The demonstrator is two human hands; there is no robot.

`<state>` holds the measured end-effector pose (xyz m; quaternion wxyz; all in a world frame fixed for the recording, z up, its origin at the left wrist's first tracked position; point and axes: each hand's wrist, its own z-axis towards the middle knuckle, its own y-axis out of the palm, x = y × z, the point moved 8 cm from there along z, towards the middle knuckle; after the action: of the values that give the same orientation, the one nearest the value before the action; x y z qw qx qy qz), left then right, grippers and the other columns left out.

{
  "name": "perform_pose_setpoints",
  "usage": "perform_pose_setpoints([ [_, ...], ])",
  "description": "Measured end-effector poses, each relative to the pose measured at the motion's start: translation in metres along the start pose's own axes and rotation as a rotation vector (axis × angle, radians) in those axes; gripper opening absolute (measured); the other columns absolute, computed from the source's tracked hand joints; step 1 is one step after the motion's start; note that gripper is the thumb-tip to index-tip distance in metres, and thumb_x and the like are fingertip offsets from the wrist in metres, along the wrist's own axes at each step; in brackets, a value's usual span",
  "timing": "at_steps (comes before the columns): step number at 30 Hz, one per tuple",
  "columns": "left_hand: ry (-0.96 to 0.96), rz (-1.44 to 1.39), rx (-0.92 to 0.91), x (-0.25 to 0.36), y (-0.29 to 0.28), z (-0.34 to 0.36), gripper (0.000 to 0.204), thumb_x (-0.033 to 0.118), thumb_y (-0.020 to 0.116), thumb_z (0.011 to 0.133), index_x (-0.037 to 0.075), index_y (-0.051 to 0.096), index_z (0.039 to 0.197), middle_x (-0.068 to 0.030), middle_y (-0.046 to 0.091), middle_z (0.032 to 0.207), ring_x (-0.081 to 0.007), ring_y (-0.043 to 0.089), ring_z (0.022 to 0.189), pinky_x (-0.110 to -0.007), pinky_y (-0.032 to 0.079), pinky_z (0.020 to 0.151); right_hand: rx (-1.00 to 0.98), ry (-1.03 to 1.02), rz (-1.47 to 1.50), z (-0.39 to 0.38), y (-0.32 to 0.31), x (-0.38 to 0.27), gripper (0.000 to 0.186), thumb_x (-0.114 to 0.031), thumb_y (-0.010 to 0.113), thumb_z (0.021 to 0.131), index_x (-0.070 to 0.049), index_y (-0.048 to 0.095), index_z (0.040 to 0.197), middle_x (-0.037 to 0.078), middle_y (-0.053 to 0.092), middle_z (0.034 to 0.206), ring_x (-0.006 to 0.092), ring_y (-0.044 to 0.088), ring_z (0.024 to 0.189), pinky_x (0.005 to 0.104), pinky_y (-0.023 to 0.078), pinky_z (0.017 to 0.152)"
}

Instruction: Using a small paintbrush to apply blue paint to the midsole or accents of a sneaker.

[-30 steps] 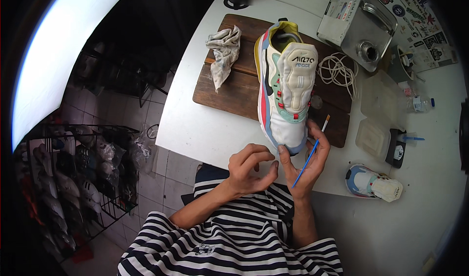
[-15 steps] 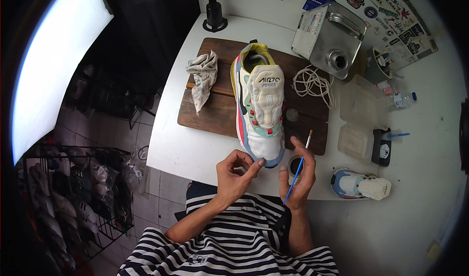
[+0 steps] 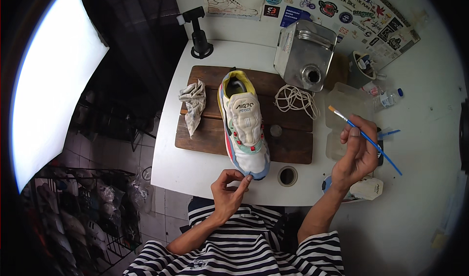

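Sneaker [image 3: 244,124] lies on a brown wooden board [image 3: 293,151] in the middle of the white table [image 3: 195,171], toe pointing at the person. The left hand [image 3: 229,190] is at six o'clock from the shoe. Its fingers are curled in close, and the fingertips [image 3: 248,178] touch the blue toe tip. It holds nothing else.

The right hand [image 3: 356,154] is up in the air at about four o'clock from the shoe, well apart from it. It pinches a thin blue paintbrush [image 3: 364,138] between thumb and fingers, with the pale bristle end pointing up and to the left.

Just past the toe, at five o'clock, sits a small round pot [image 3: 287,176] with a dark middle. A crumpled grey rag [image 3: 193,105] lies on the board at nine o'clock from the shoe. A loose bundle of white laces [image 3: 295,100] lies at two o'clock, so the shoe has no laces in it. Behind them stands a shiny metal can [image 3: 305,56].

I think the work is partly done: laces are off, the brush is ready, but it is not on the shoe now. I cannot tell how much of the shoe is finished.
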<state>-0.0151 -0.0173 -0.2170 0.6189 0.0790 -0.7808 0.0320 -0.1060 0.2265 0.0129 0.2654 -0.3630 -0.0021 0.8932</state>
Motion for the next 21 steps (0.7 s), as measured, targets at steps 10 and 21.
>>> perform_pose_setpoints([
  [10,0.011,-0.119,0.109,0.008,0.009,0.012,0.024,0.006,0.075,0.093,0.0,0.056,0.106,-0.0075,0.066,0.098,-0.0133,0.067,0.092,-0.029,0.067,0.067,-0.057,0.044,0.088,0.037,-0.004,0.013,0.013,0.002,0.061,0.098,0.004,0.06,0.111,0.011,0.066,0.094,0.0136,0.064,0.077,0.0268,0.054,0.073],
  [21,0.144,0.244,0.091,0.024,-0.002,0.01,0.014,0.007,0.078,0.09,-0.003,0.068,0.09,-0.0087,0.071,0.079,-0.013,0.07,0.07,-0.026,0.057,0.058,-0.378,-0.11,-0.228,0.082,0.043,0.031,0.016,0.0,0.07,0.092,-0.002,0.068,0.108,0.008,0.066,0.093,0.0161,0.065,0.074,0.0308,0.052,0.066],
])
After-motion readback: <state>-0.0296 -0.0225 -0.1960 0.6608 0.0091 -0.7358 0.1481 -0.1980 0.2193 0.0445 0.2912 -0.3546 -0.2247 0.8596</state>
